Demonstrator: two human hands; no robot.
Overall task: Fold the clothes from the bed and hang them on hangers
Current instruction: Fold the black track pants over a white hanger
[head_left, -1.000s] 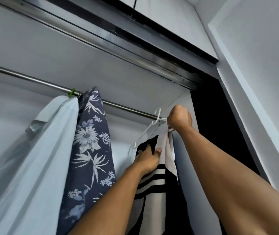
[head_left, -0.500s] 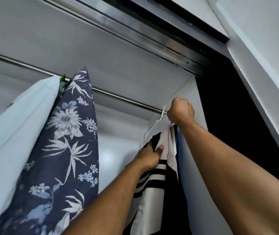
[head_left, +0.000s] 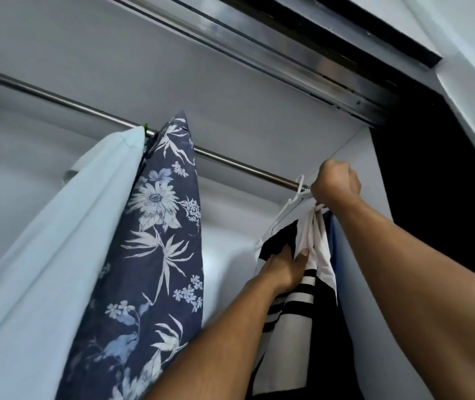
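View up into a wardrobe. A metal rod (head_left: pixel 230 163) runs from upper left down to the right, where both hands work.

The right hand (head_left: pixel 335 184) is a closed fist at the rod's right end, gripping the neck of a white hanger (head_left: pixel 300 180). The hook sits just left of the knuckles, against the rod. Whether it is fully over the rod is hard to tell from this angle.

Below, a black-and-white striped garment (head_left: pixel 296 307) hangs from that hanger, its long axis straight down. The left hand (head_left: pixel 282 269) is lower, fingers curled into the fabric, thumb pressed on the white part.

So the hook is nearest the right hand, while the left only steadies the cloth.

Further left on the rod hang a navy floral shirt (head_left: pixel 167 226) and a pale blue shirt (head_left: pixel 57 241), well apart from the hands.
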